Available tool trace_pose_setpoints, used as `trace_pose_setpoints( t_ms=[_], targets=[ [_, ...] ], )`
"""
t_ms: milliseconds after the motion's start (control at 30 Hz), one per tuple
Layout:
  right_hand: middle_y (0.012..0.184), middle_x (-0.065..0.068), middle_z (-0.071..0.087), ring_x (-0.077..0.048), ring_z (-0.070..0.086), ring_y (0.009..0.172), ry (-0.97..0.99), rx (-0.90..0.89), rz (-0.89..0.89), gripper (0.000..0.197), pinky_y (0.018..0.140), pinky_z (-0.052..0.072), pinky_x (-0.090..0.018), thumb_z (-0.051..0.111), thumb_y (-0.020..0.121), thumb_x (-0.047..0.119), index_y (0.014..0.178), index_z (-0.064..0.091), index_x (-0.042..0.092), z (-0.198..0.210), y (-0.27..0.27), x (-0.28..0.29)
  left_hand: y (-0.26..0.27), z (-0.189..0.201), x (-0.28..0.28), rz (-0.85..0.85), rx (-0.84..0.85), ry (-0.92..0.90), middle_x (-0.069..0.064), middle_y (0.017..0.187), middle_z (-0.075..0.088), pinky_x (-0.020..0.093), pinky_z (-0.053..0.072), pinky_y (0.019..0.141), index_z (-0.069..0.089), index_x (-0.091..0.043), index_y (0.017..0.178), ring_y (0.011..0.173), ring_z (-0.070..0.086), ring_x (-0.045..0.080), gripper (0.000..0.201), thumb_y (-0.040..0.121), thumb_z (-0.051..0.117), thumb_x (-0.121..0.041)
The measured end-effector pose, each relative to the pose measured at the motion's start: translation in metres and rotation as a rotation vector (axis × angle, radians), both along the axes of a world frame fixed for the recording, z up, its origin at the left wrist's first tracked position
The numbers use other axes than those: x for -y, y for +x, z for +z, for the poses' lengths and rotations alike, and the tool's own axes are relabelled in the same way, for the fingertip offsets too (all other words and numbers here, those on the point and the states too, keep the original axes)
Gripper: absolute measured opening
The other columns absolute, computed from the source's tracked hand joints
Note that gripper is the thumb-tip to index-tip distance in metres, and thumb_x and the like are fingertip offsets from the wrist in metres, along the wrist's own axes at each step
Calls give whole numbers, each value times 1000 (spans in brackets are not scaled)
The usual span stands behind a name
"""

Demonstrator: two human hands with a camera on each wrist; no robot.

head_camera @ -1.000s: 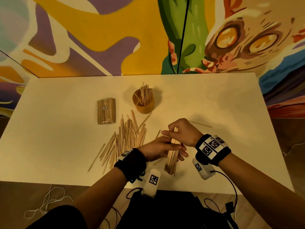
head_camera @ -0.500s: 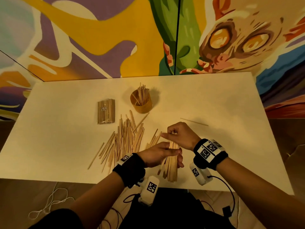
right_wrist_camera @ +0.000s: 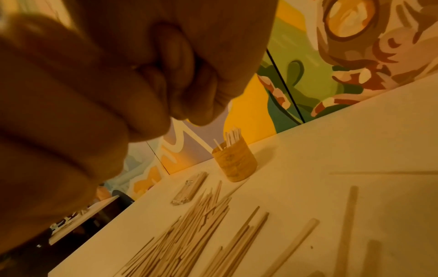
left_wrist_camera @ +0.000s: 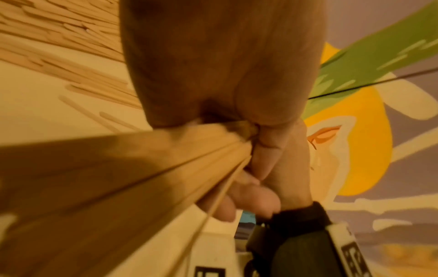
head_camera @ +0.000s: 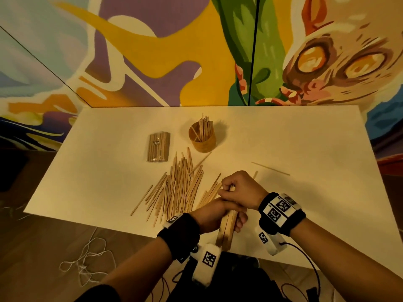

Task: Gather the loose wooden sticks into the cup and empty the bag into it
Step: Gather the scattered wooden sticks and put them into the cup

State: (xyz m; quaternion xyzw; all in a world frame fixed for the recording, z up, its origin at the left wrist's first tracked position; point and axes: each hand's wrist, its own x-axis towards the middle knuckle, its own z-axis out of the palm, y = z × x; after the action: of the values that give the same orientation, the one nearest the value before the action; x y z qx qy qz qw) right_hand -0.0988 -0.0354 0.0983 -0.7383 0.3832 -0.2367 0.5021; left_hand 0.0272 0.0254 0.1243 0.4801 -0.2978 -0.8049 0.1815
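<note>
A bundle of wooden sticks is held near the table's front edge. My left hand wraps its fingers around the bundle's middle. My right hand curls over the bundle's far end, fingers closed on the stick tips. A pile of loose sticks lies to the left of my hands. The round wooden cup stands behind the pile with several sticks upright in it. The clear bag of sticks lies flat to the cup's left.
A single thin stick lies alone to the right on the white table. A few more loose sticks lie under my right hand. A painted wall stands behind the table. White cord lies on the floor at left.
Both hands have drawn the gathered bundle towards the table's front edge and tightened around it. The bundle now overhangs the edge more.
</note>
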Motion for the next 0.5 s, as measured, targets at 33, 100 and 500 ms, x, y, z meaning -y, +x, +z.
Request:
trace_pose_setpoints(
  t_ms=[33,100,500],
  targets=[
    [47,9,45,-5,43,51,-15,-5,7,46,57,35,-18,69,83,11,49,43,25,1,1,2,3,-1,2,17,-45,13,5,63,57,28,48,60,60,-5,76,54,54,16,18,92,51,-6],
    [49,5,43,-8,39,51,-28,-15,-10,42,57,36,-25,70,85,19,51,46,19,4,5,5,7,-1,4,50,-128,46,-1,59,45,24,43,57,56,-12,74,51,43,10,22,94,49,-7],
    [63,-18,63,-26,50,45,488,-15,-537,37,40,36,-19,52,98,32,85,66,1,-26,-38,22,86,-21,120,453,46,-174,-6,58,40,24,40,56,49,-14,86,52,38,9,16,101,45,-17]
  ],
)
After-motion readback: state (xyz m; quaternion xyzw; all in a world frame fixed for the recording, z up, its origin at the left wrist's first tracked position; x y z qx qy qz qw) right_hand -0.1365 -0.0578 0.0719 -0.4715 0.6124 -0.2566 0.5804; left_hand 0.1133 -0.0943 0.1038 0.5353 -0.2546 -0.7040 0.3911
